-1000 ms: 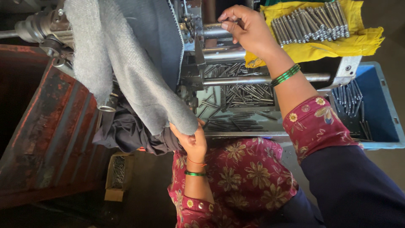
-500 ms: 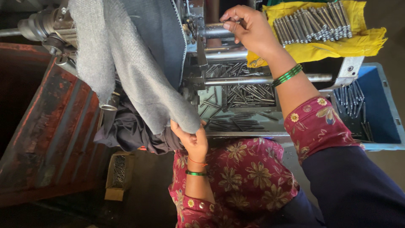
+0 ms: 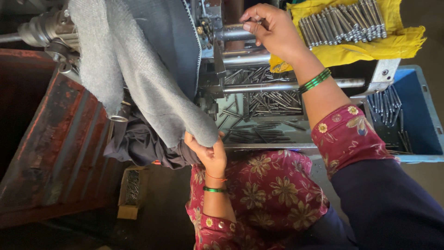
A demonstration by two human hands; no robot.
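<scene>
Two hands at work: right hand (image 3: 273,30), twelve o'clock, grip closed around a steel rod (image 3: 233,32); left hand (image 3: 208,153), six o'clock, pinches grey cloth (image 3: 138,78).

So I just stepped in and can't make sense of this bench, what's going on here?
A person is working at a small metal machine. The right hand grips a steel rod sticking out of it, while the left hand holds the lower edge of a grey cloth draped over it. Loose metal pins lie in the tray below, more are lined up on a yellow cloth, and a few sit in a blue bin.
</scene>
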